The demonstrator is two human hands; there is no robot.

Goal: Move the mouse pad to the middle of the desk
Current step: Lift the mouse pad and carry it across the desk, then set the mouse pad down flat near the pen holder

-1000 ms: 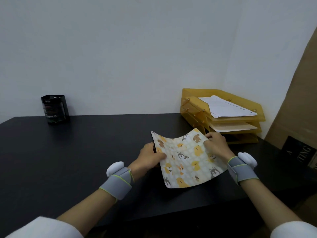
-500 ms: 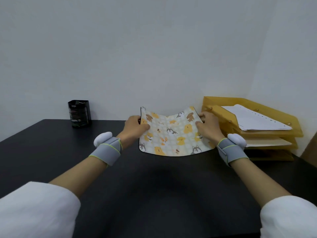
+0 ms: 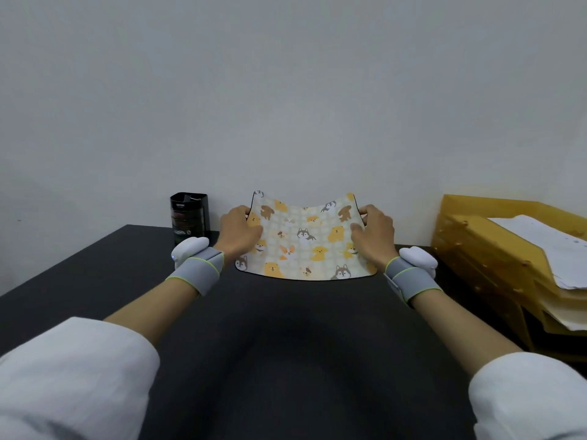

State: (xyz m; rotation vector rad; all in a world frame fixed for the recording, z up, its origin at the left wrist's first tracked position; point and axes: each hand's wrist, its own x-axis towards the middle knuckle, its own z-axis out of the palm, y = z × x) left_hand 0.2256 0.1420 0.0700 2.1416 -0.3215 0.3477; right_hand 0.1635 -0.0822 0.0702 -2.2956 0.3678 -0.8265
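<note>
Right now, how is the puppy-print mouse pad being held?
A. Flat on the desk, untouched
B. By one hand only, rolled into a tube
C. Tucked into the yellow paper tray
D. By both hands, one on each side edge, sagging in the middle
D: the left hand and right hand each grip a side edge of the mouse pad, whose middle sags between the raised corners.

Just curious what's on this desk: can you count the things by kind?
Mouse pad, held by left hand and right hand: 1
Black pen holder: 1
Yellow stacked paper tray: 1
Total: 3
</note>
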